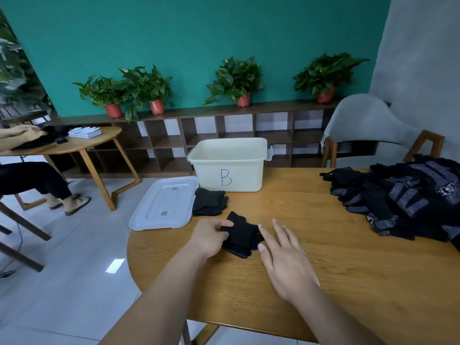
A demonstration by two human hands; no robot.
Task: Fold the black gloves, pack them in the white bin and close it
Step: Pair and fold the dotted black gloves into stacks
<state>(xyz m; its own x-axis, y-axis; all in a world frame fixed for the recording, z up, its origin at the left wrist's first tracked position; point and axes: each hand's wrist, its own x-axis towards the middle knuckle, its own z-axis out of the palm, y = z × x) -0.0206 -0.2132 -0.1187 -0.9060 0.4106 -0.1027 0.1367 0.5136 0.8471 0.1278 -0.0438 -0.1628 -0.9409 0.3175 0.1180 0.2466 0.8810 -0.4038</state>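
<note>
A folded pair of black gloves (242, 236) lies on the wooden table (323, 245) in front of me. My left hand (210, 236) pinches its left edge between thumb and fingers. My right hand (283, 255) lies with straight fingers, the index fingertip touching the gloves' right side. Another folded black pair (209, 201) rests beside the white bin's lid (164, 202), which lies flat at the table's left edge. The white bin (227, 164), marked "B", stands open behind them. A heap of unfolded black gloves (403, 197) covers the table's right side.
A grey chair (368, 125) stands behind the table at right. At the left is a second round table (74, 143) with white gloves, where another person sits. A low shelf with potted plants (234, 80) runs along the teal wall.
</note>
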